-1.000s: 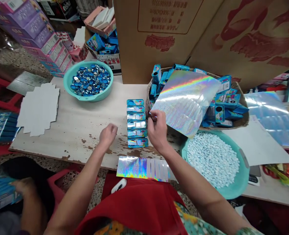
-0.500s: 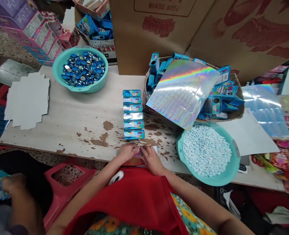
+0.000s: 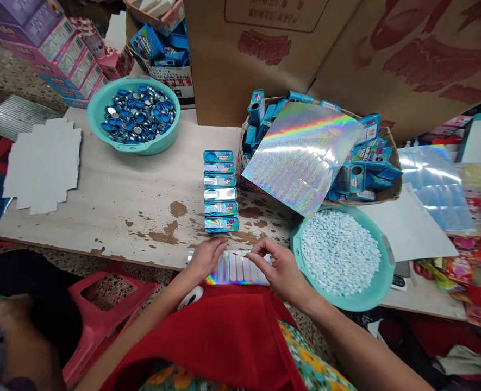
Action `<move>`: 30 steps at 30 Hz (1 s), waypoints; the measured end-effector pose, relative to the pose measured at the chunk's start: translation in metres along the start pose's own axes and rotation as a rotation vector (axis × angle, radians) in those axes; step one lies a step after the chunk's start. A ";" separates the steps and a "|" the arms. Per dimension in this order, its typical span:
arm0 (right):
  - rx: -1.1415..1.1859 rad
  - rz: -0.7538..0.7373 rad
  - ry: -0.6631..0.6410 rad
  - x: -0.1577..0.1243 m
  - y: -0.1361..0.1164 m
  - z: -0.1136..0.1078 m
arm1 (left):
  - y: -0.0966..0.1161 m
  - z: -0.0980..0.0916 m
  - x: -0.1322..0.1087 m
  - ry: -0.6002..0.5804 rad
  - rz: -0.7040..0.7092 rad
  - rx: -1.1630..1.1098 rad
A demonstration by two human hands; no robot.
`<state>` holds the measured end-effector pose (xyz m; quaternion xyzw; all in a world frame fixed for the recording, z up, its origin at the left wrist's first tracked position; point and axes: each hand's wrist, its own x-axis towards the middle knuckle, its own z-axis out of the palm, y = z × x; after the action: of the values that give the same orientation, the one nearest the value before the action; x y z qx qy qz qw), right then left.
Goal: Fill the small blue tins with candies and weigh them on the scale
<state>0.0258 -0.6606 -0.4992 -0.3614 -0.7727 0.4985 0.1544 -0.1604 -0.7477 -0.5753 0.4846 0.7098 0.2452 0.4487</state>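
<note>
Left hand (image 3: 207,257) over left end of shiny sheet (image 3: 240,269), right hand (image 3: 276,267) over right, fingertips bunched; can't quite tell if either grips anything. Sheet along surface's (image 3: 118,209) near edge, blue tins (image 3: 220,194) just beyond.

Table (image 3: 122,187): white, paint worn brown in patches. Floor (image 3: 12,70): speckled. Stool (image 3: 86,332): red plastic, near edge, left. Carton (image 3: 219,92): large, brown, red print, at back.
</note>
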 end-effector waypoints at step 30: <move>-0.141 0.188 0.529 0.244 -0.020 0.025 | 0.048 -0.171 0.147 0.194 0.077 -0.471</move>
<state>-0.1657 -0.5082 -0.5221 -0.5589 -0.7013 0.3442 0.2781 -0.3066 -0.5799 -0.5148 0.3674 0.6539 0.4660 0.4693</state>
